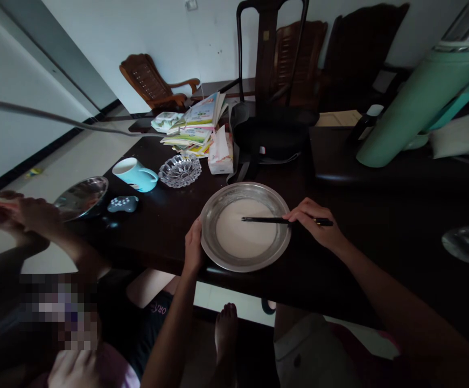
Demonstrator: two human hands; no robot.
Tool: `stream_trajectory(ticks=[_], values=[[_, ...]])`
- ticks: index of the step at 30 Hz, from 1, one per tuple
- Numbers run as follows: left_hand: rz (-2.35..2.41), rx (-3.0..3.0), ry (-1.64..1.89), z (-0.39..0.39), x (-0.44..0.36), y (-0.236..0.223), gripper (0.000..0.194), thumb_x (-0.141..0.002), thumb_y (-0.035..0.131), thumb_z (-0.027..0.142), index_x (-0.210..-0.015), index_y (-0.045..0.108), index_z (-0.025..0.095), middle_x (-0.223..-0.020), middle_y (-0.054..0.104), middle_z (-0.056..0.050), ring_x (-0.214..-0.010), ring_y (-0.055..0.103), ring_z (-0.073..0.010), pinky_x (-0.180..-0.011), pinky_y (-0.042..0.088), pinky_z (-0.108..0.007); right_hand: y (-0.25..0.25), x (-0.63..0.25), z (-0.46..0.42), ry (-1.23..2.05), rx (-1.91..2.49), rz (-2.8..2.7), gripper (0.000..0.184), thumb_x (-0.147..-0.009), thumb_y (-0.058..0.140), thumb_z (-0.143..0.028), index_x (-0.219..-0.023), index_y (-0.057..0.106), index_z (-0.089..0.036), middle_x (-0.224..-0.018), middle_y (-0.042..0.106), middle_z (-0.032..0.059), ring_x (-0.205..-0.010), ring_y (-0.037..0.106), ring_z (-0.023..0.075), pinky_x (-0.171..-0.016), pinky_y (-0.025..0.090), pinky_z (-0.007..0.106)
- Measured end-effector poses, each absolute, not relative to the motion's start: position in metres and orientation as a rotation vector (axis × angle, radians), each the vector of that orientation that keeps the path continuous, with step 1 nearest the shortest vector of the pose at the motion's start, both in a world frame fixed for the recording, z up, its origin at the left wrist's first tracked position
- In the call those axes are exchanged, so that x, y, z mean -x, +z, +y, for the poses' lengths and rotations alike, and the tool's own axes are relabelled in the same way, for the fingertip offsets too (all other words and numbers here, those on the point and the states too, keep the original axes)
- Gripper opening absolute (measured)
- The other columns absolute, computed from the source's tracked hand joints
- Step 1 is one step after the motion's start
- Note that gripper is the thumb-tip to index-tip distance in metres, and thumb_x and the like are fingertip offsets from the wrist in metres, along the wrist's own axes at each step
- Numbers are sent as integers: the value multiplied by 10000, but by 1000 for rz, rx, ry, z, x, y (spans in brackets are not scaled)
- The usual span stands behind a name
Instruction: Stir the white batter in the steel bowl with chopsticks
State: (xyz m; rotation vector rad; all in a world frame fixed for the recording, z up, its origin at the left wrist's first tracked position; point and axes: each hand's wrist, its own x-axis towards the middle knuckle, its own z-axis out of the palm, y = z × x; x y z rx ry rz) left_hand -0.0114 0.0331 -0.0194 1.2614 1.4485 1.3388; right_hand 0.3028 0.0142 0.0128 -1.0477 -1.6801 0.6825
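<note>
- On the wooden table (157,231), the metal bowl (209,229) sat just right of the left hand (194,245), half-curled, holding its side!
- The right hand (314,221) pinched black chopsticks (268,220), pointing left over the white liquid (246,240)!

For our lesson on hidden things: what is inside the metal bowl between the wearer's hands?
Inside the metal bowl is a whitish liquid; dark chopsticks in the right hand reach over it. The liquid covers the bowl's bottom, so nothing beneath its surface can be seen.

At frame centre, the left hand (193,247) touches a metal bowl (209,234) (white liquid (244,240) inside); the right hand (314,223) holds black chopsticks (266,220).
</note>
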Motion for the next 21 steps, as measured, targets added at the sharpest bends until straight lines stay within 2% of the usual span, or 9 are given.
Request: stream_trajectory(ticks=[4, 10, 15, 18, 21], values=[[1450, -1257, 1334, 33, 12, -20, 475, -885, 467, 498, -1176, 670, 182, -1233, 667, -71, -1207, 551, -255, -1071, 358, -382, 15, -304, 14, 794, 1065, -1502, 369, -946, 480, -360, -646, 646, -225, -695, 701, 19, -693, 646, 175, -705, 488, 339], [1439, -1260, 1334, 33, 10, -18, 468, -889, 466, 494, -1191, 662, 196, -1245, 661, -61, -1214, 546, -252, -1074, 355, -380, 13, -302, 13, 720, 1062, -1693, 241, -911, 550, -347, -753, 705, -253, -795, 744, 24, -800, 618, 201, -758, 488, 366], [1450, -1244, 1327, 32, 8, -14, 467, -879, 472, 494, -1168, 675, 187, -1215, 677, -66, -1194, 560, -257, -1058, 375, -381, 12, -304, 13, 824, 1040, -1492, 370, -948, 472, -374, -656, 637, -219, -694, 698, 21, -667, 642, 169, -677, 491, 333], [1474, -1247, 1331, 32, 8, -14, 473, -873, 477, 496, -1163, 678, 181, -1224, 673, -65, -1204, 552, -261, -1061, 372, -382, 12, -302, 13, 841, 1036, -1600, 310, -937, 501, -355, -702, 663, -234, -747, 726, 17, -728, 654, 180, -715, 497, 344], [1486, -1247, 1331, 32, 8, -14, 484, -869, 477, 508, -1162, 679, 181, -1215, 678, -63, -1201, 552, -266, -1061, 374, -391, 12, -303, 13, 721, 1048, -1695, 232, -919, 534, -337, -766, 690, -258, -799, 740, 15, -807, 636, 200, -762, 491, 373]])
